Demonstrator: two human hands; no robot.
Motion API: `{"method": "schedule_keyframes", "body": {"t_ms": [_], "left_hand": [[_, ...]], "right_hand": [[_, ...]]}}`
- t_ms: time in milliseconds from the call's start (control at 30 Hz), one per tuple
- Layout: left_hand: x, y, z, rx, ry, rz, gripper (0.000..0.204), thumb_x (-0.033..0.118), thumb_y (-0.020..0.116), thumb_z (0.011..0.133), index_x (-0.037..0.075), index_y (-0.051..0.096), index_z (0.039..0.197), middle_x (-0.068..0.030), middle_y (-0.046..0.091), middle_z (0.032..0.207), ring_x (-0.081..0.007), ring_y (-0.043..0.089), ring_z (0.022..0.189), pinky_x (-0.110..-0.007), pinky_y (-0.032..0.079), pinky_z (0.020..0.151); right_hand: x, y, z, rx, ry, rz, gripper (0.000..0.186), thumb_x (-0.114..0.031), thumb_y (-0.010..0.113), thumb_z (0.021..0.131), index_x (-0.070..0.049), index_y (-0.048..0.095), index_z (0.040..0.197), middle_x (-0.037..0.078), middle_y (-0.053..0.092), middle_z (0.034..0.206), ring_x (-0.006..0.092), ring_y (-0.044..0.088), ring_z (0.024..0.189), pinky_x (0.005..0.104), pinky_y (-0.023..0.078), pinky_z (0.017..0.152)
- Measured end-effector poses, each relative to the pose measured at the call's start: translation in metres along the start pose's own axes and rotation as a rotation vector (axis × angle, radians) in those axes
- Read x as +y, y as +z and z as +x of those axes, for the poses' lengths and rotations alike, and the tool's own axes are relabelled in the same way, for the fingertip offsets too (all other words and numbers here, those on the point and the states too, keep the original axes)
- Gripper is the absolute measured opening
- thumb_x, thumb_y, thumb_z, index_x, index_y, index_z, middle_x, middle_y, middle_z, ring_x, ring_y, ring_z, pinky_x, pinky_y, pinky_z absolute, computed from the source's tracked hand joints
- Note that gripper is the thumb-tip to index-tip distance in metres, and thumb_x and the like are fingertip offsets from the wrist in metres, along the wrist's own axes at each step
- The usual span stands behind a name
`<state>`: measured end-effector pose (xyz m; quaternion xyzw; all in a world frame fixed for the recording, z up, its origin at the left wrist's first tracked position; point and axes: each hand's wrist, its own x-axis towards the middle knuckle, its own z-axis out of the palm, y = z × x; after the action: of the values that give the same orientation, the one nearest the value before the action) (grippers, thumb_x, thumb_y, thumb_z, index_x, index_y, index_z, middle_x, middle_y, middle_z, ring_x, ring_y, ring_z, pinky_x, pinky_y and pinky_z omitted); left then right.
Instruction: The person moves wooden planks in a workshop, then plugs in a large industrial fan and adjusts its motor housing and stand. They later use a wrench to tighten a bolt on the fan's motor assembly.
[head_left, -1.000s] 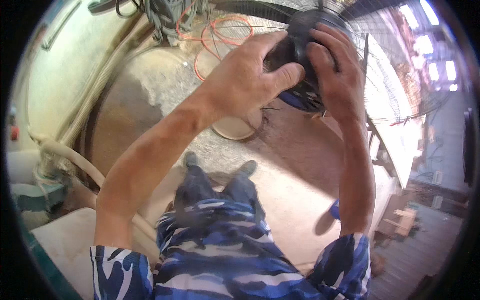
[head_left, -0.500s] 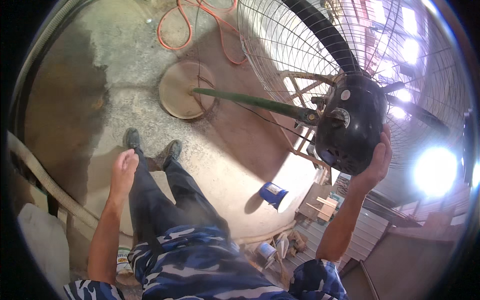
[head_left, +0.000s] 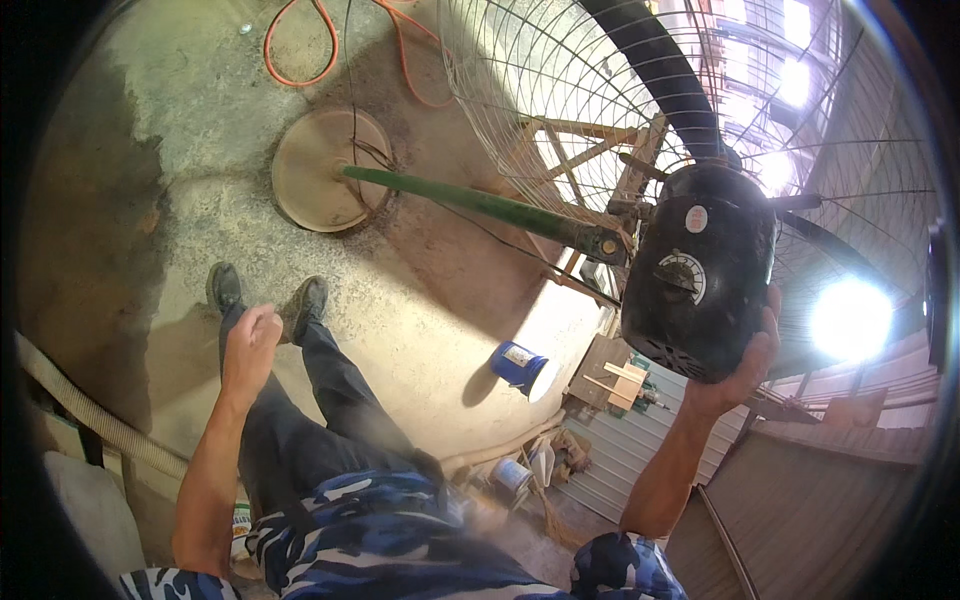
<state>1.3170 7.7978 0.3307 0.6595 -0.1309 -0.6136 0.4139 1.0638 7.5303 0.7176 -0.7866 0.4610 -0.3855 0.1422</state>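
A large pedestal fan fills the upper right, with a black motor housing (head_left: 690, 330), a wire cage (head_left: 560, 90) and a green pole (head_left: 480, 205). My right hand (head_left: 745, 360) is curled round the rear lower edge of the housing, fingers along its far right side. A dial with a knob (head_left: 680, 278) faces me on the housing. The fan's round base (head_left: 300, 185) rests on the concrete floor. My left hand (head_left: 252, 345) hangs over my legs, its fingers curled in, with nothing visible in it.
An orange hose (head_left: 300, 80) loops on the floor beyond the base. A blue bucket (head_left: 518, 367) stands right of my legs. Wooden pieces (head_left: 612, 380) and a broom (head_left: 555, 515) are at lower right. A ribbed hose (head_left: 110, 415) runs along the left. A dark cable lies by the pole.
The floor, base and bucket have shifted left in view. The fan's housing sits slightly lower and looks turned, showing more of its dial, with my right hand still on it.
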Motion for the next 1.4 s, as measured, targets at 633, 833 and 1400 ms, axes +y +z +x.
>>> {"method": "schedule_keyframes", "body": {"t_ms": [633, 833, 1400], "left_hand": [[0.163, 0.033, -0.034, -0.212, 0.219, 0.03, 0.042, 0.024, 0.059, 0.095, -0.004, 0.052, 0.125, -0.0143, 0.059, 0.121, -0.0195, 0.056, 0.111, -0.031, 0.044, 0.095], [0.325, 0.121, -0.064, -0.23, 1.136, 0.298, 0.051, 0.029, 0.058, 0.096, -0.003, 0.046, 0.133, -0.0149, 0.053, 0.129, -0.0216, 0.05, 0.119, -0.033, 0.038, 0.102], [0.411, 0.3, -0.042, 0.28, 1.034, 0.805, 0.071, 0.044, 0.056, 0.092, -0.005, 0.034, 0.138, -0.0133, 0.045, 0.126, -0.0218, 0.043, 0.12, -0.035, 0.028, 0.107]], "right_hand": [[0.006, 0.024, 0.021, -0.103, -0.154, 0.017, 0.037, -0.027, 0.044, 0.099, 0.001, 0.06, 0.118, 0.017, 0.052, 0.136, 0.0267, 0.039, 0.135, 0.0423, 0.033, 0.111], [0.035, 0.041, 0.013, -0.041, -0.236, -0.043, 0.026, -0.019, 0.056, 0.094, -0.009, 0.064, 0.116, 0.01, 0.058, 0.131, 0.0278, 0.044, 0.132, 0.0416, 0.035, 0.109], [0.257, 0.1, -0.077, 0.259, 0.816, 1.252, 0.031, -0.02, 0.054, 0.096, 0.006, 0.059, 0.113, 0.008, 0.066, 0.095, 0.0123, 0.058, 0.086, 0.0271, 0.047, 0.079]]}}
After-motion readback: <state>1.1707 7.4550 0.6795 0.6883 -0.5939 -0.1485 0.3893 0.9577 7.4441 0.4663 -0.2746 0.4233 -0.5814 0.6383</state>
